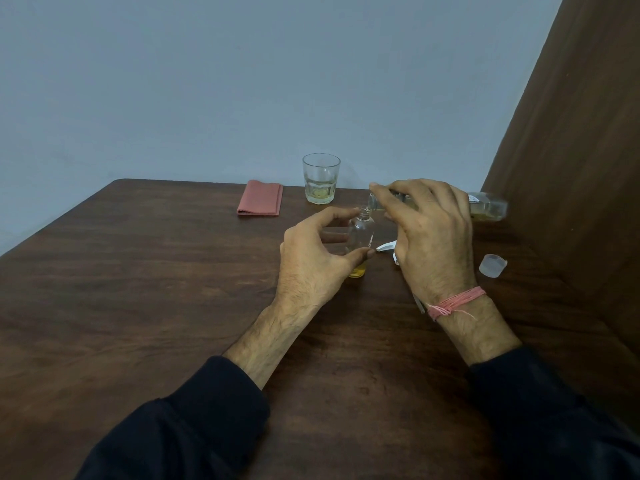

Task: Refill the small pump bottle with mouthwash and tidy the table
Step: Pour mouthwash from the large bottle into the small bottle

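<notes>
Mid-pour, refill barely started: the small clear glass pump bottle [360,237] stands upright on the dark brown wooden tabletop [156,289], roughly mid-width and toward the far edge, with only a shallow yellow layer at its bottom, the rest looks empty. Left hand [313,254] steadies it, thumb and fingers curled in a loose C around the body, fingertips touching the glass, not a tight clamp. Right hand [429,233] has its fingers wrapped over the clear flat-sided mouthwash bottle [486,206], tipped near horizontal with the neck right over the small bottle's open mouth; little yellow liquid left in it as far as I can tell, and I can't make out a stream (too small to see). White pump head with its dip tube [386,247] lies on the tabletop just right of the small bottle, mostly hidden under the right hand. Translucent white cap [492,265] lies on its side near the right edge. Clear faceted drinking glass [321,178] with a bit of yellowish liquid sits at the far edge, folded pink cloth [260,199] just left of it, also by the far edge. Still to do, my read: finish filling, refit the pump, recap the big bottle, then tidy glass, cloth and any drips
</notes>
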